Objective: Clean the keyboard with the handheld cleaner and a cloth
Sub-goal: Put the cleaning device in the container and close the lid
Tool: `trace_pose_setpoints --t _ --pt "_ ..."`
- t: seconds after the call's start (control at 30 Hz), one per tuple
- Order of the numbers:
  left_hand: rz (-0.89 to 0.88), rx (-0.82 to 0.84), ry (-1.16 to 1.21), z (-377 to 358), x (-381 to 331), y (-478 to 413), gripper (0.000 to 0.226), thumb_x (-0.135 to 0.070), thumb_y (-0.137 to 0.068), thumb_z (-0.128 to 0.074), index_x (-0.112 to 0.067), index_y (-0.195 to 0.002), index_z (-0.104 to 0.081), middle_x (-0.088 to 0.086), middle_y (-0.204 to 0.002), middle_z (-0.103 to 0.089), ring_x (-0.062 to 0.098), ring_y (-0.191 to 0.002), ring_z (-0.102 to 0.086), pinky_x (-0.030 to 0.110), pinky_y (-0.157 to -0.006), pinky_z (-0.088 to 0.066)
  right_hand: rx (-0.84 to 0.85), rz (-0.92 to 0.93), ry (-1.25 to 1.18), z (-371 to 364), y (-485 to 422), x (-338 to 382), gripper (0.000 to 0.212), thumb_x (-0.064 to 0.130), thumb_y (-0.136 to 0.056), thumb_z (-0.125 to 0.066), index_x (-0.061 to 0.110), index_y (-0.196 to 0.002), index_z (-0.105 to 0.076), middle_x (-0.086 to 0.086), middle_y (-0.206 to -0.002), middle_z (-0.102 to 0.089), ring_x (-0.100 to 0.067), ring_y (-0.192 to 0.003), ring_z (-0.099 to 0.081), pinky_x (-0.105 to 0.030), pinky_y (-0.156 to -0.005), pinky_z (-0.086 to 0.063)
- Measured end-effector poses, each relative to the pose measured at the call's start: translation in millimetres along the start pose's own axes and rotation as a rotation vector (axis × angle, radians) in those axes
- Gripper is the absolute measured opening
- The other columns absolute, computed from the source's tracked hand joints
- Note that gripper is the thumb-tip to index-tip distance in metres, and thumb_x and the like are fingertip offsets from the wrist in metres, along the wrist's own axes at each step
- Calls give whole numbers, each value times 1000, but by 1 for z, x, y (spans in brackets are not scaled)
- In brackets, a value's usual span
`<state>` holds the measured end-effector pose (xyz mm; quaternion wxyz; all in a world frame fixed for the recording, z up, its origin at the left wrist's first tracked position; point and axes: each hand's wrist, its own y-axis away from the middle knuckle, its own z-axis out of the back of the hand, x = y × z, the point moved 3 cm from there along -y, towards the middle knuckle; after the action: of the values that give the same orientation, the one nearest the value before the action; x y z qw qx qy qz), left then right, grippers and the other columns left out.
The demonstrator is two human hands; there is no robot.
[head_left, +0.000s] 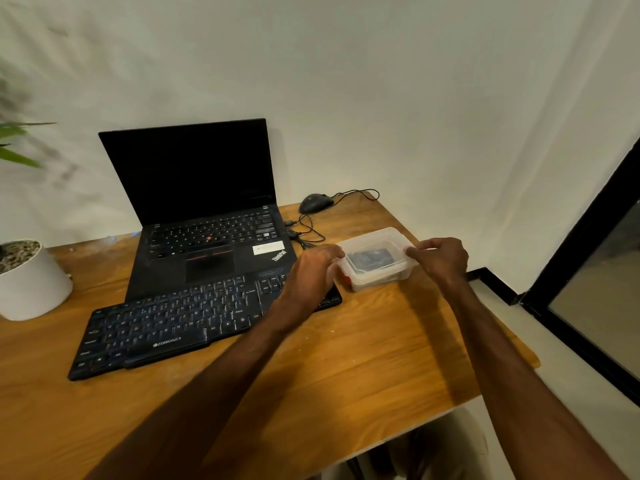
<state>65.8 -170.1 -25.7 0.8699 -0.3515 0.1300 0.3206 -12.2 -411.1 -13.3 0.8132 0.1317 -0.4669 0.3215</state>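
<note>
Grip: left hand (317, 271) and right hand (441, 259) curl fingers round opposite ends of the clear box (377, 276). A sudden tug could spill its contents onto the keyboard (166, 327).

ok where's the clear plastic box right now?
Head view: clear plastic box sits on the wooden table, right of centre, held between left hand and right hand, beside the keyboard's right end.

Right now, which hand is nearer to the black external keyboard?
The left hand. It is over the keyboard's right end while gripping the clear container's left side. The right hand holds the container's right side, farther from the keyboard.
</note>
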Motion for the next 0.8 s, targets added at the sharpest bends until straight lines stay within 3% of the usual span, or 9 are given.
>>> trace_pose_setpoints --t 0.1,0.2,0.43,0.53,0.63,0.7,0.8 --pt "55 -2 9 0 1 -5 28 -3 -96 -69 0 -124 -71 15 -130 -71 24 -120 -68 24 -100 -50 10 8 -4 -2 1 1 36 25 -84 -83 4 -112 -73 -15 -121 -71 -24 -92 -64 -39 -85 -56" --pt "138 -20 71 -5 4 -11 27 -5 -98 -67 3 -123 -71 17 -127 -72 25 -115 -70 20 -93 -52 21 31 11 -3 2 3 37 25 -86 -81 3 -115 -72 -16 -120 -71 -29 -95 -69 -43 -85 -58" --pt "529 144 270 -11 4 -33 51 -11 -95 -72 -1 -142 -53 18 -137 -64 29 -118 -66 42 -89 -62 94 12 -19 3 -4 -5 38 24 -84 -83 3 -113 -72 -16 -114 -73 -32 -87 -73 -50 -80 -63" --pt "610 164 322 -14 7 -32 40 -9 -93 -76 2 -129 -62 19 -123 -70 28 -102 -74 44 -80 -65 110 -3 -5 10 -5 -11 32 21 -83 -84 3 -106 -74 -16 -105 -74 -27 -76 -73 -39 -72 -63" --pt "684 127 352 -15 4 -27 25 -7 -90 -78 2 -112 -71 16 -107 -75 19 -74 -77 31 -61 -65 96 16 65 16 -6 -13 32 24 -83 -84 3 -105 -75 -14 -100 -75 -19 -65 -70 -24 -58 -54" --pt "692 96 313 -16 4 -26 18 -8 -88 -80 -2 -103 -73 13 -98 -76 20 -71 -77 36 -64 -66 101 32 141 19 -6 -13 32 26 -83 -83 3 -104 -77 -13 -98 -76 -17 -62 -69 -22 -56 -51" --pt "653 70 226 -14 2 -27 12 -11 -84 -84 -10 -83 -72 9 -94 -76 23 -81 -76 45 -76 -65 83 73 272 19 -4 -9 31 26 -84 -82 3 -105 -77 -15 -102 -76 -21 -70 -70 -31 -72 -57"
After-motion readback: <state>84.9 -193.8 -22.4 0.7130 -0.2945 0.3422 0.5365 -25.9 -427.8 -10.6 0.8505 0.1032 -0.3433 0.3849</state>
